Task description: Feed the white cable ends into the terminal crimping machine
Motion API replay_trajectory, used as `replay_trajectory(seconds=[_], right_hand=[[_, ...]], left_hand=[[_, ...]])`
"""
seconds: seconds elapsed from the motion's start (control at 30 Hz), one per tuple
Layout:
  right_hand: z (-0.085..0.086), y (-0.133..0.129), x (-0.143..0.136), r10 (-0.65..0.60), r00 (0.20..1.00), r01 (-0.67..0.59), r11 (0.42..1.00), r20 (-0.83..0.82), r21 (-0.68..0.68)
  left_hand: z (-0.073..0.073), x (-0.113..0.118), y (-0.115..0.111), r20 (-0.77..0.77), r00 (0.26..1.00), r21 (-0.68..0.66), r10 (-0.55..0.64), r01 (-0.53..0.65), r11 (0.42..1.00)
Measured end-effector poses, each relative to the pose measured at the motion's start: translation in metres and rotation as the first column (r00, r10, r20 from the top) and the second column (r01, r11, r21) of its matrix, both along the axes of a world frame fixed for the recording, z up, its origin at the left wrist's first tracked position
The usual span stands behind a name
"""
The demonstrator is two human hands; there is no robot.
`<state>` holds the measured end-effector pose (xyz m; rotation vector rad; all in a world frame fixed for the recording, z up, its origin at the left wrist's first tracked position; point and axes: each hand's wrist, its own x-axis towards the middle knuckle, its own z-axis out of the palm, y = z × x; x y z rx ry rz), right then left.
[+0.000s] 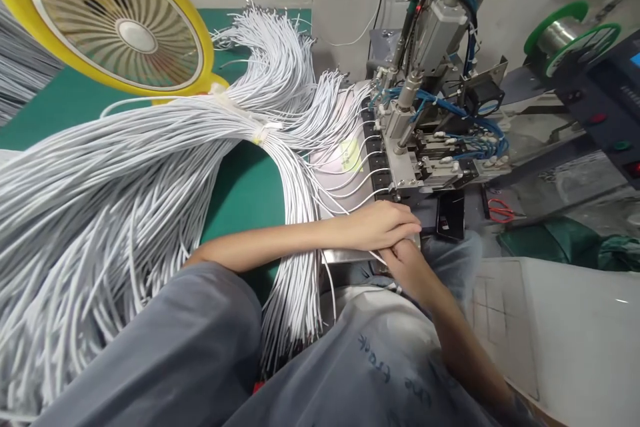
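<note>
A: From the head camera — where to look for the hands?

B: Together at the near end of the machine [413, 140], with the left hand [380, 225] stretched across from the left and the right hand [406, 265] angled up from below, touching it.

A: Fingers loose, or closed on something?

B: Impossible to tell; bunched together and partly hidden by one another. Beside the right hand, a thin white wire [376, 256], leading up to the fingers, with its end out of sight.

A: And the white cables [150, 140]?

B: Heaped across the green table [240, 187], gathered by a pale tie [259, 136]. From there, hanging in a thick tail beneath the left forearm and down beside the lap; also fanned toward the machine, several running singly to a row of black blocks [380, 161].

A: Round about?

B: At upper left, a yellow fan [137, 37]. Under the single strands, a yellow note [353, 155]. Right of the hands, a dark phone [451, 215] and red-handled scissors [501, 211] — farther up, a green spool [557, 38].
</note>
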<state>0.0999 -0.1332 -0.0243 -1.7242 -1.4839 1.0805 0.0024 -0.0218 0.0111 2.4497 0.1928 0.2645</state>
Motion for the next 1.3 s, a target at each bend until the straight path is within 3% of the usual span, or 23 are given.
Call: replay_trajectory(seconds=[0.17, 0.27, 0.37, 0.43, 0.57, 0.67, 0.87, 1.0, 1.13, 1.2, 1.3], right_hand=[[0.006, 0.003, 0.021, 0.001, 0.999, -0.001, 1.000, -0.054, 0.000], [0.011, 0.009, 0.032, -0.131, 0.977, 0.140, 0.989, -0.169, 0.042], [0.013, 0.013, 0.041, -0.356, 0.863, 0.414, 0.905, -0.360, 0.099], [0.013, 0.015, 0.043, -0.430, 0.766, 0.532, 0.841, -0.477, 0.096], [0.011, 0.015, 0.040, -0.381, 0.648, 0.570, 0.817, -0.660, 0.089], [0.008, 0.017, 0.037, -0.360, 0.616, 0.578, 0.811, -0.701, 0.091], [0.007, 0.020, 0.034, -0.368, 0.732, 0.593, 0.759, -0.574, 0.269], [0.015, 0.018, 0.042, -0.359, 0.836, 0.495, 0.819, -0.415, 0.289], [0.018, 0.018, 0.056, -0.303, 0.931, 0.353, 0.889, -0.204, 0.293], [0.016, 0.019, 0.060, -0.304, 0.944, 0.328, 0.911, -0.131, 0.251], [0.008, 0.021, 0.058, -0.350, 0.925, 0.378, 0.890, -0.150, 0.256]], left_hand=[[-0.002, 0.000, 0.005, 0.031, 0.999, -0.083, 0.027, -0.025, 0.996], [-0.004, 0.002, 0.009, 0.044, 0.998, -0.118, 0.047, -0.041, 0.992], [-0.007, 0.004, 0.012, 0.094, 0.993, -0.123, 0.071, -0.059, 0.991], [-0.008, 0.005, 0.014, 0.138, 0.986, -0.111, 0.096, -0.081, 0.990], [-0.007, 0.004, 0.015, 0.206, 0.971, -0.095, 0.119, -0.101, 0.990], [-0.004, 0.003, 0.014, 0.228, 0.966, -0.101, 0.119, -0.099, 0.990], [-0.005, 0.003, 0.010, 0.297, 0.946, -0.184, 0.131, -0.078, 0.980], [-0.008, 0.003, 0.011, 0.312, 0.945, -0.152, 0.101, -0.055, 0.987], [-0.012, 0.002, 0.014, 0.262, 0.964, 0.021, 0.050, -0.057, 0.998], [-0.014, 0.003, 0.015, 0.245, 0.968, 0.074, 0.052, -0.072, 0.995], [-0.016, 0.004, 0.014, 0.232, 0.969, 0.013, 0.091, -0.097, 0.995]])
